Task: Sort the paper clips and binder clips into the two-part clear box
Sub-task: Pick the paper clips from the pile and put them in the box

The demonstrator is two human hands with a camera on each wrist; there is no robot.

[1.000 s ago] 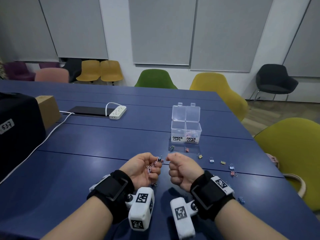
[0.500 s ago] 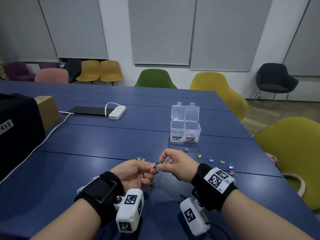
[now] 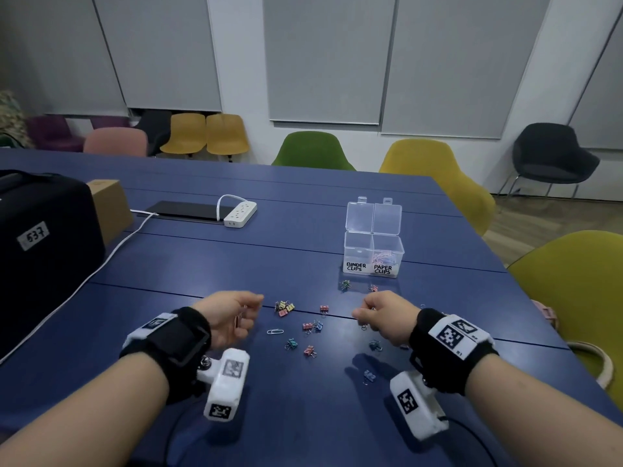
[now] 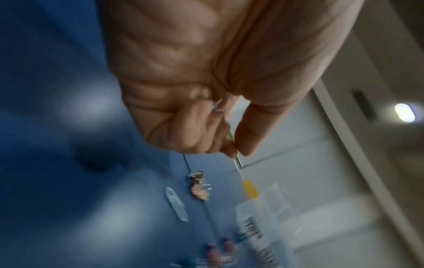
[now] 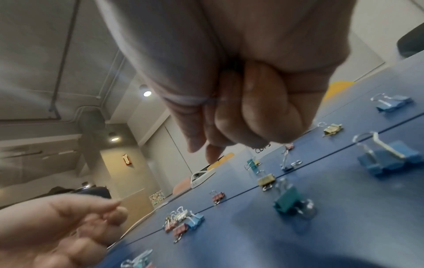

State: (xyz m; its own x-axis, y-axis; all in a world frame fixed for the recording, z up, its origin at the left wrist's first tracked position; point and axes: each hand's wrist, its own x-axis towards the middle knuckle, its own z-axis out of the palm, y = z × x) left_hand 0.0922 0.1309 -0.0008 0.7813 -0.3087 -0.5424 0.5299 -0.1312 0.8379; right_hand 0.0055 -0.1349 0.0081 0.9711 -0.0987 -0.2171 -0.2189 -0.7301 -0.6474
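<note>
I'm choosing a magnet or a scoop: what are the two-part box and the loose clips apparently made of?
Two-part clear box: seemingly glossy transparent plastic; the contents show through its walls. Small coloured binder clips: probably painted metal, with shiny wire handles. White paper clip: bent wire, possibly coated; unclear.

Tabletop: dark blue. Binder clips: pink, blue, teal, yellow. Clear box: black lettering on white labels. Power strip: white.

Dim ceiling light, blurred wrist views
</note>
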